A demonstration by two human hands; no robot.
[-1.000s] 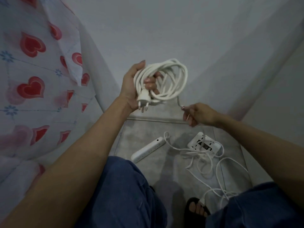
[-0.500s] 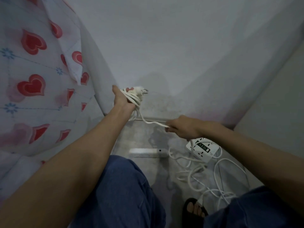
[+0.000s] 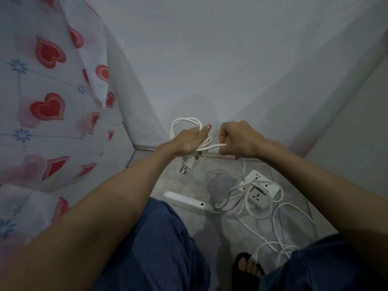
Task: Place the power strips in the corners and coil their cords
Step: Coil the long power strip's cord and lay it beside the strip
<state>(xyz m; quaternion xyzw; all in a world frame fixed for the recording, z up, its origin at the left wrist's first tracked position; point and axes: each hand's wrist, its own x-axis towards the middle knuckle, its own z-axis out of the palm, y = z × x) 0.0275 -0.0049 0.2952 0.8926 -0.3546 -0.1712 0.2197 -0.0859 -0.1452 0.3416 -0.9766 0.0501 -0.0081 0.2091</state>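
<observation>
My left hand [image 3: 190, 140] grips a white coiled cord [image 3: 184, 122], with loops sticking up above the fist and the plug [image 3: 185, 165] hanging below it. My right hand [image 3: 239, 138] is closed on the free strand of the same cord [image 3: 214, 146], pulled taut across to the left hand. On the floor below lie a long white power strip [image 3: 184, 203] and a square white power strip [image 3: 259, 189], with loose white cord [image 3: 279, 223] tangled around them.
A heart-patterned cloth [image 3: 48, 106] hangs at the left. Grey walls meet the tiled floor [image 3: 189, 183] just beyond my hands. My knees in blue trousers [image 3: 159, 248] and a sandalled foot [image 3: 247, 267] fill the foreground.
Both hands have come close together near the wall base. The coil in my left hand has turned, its plug now hanging down, and my right hand moved up with the strand.
</observation>
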